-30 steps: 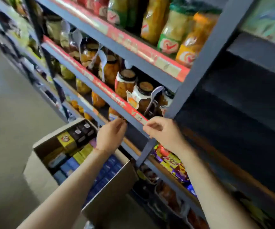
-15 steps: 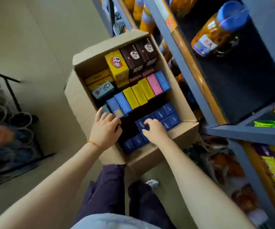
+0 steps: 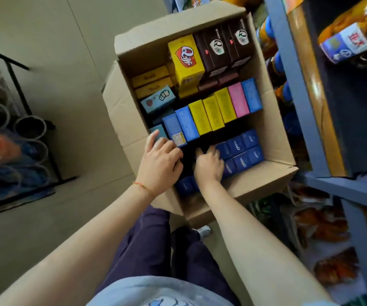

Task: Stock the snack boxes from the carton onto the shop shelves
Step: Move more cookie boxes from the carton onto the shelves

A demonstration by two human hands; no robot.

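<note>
An open cardboard carton [image 3: 275,138] stands on the floor beside the shop shelves [image 3: 297,89]. It holds several snack boxes: dark blue ones [image 3: 242,153] nearest me, then a row of light blue, yellow [image 3: 213,111] and pink boxes, with a tall yellow box [image 3: 185,60] and brown boxes [image 3: 226,47] at the far end. My left hand [image 3: 159,164] reaches into the carton with its fingers bent down into a dark gap by a light blue box [image 3: 175,129]; what they touch is hidden. My right hand [image 3: 209,167] curls its fingers over the far end of the dark blue boxes beneath it.
The grey metal shelf frame runs along the right, with a large jar [image 3: 352,38] lying on a dark shelf and snack bags [image 3: 323,230] below. A black wire rack [image 3: 12,133] of goods stands to the left. My legs [image 3: 156,250] are just before the carton.
A second ago both hands were up at the red shelf edge by the jars. They came down into the carton, and since half a second ago the right hand's fingers have dug deeper among the dark blue boxes.
</note>
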